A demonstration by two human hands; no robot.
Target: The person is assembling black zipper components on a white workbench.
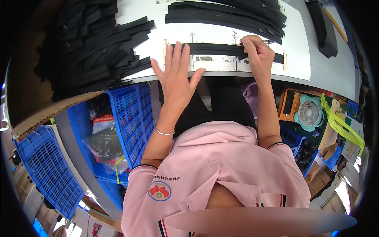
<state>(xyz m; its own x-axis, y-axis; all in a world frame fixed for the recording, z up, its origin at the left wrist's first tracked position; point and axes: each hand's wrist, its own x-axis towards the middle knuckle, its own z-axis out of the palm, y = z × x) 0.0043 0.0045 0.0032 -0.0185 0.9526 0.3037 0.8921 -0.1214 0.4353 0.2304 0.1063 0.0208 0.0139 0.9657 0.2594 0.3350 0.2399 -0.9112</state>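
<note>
A long black fabric strip [213, 49] lies flat across the white board [298, 47] near the table's front edge. My left hand [176, 81] rests flat at the strip's left end, fingers stretched out and thumb spread to the side. Toward the strip's right part, my right hand [258, 57] is closed around a slim pen [269, 42], whose back end sticks out beyond the knuckles. Its tip is hidden by the fingers. A short black flap [242, 54] shows under those fingertips; whether it belongs to the strip I cannot tell. Dark marks and tape line the board around the strip.
Many black strips are heaped in a pile [90, 59] on the left. More strips [225, 19] lie in a row farther back. A black box-like object [321, 29] stands at the right. Below the table are blue crates [134, 118] and a small teal fan [310, 112].
</note>
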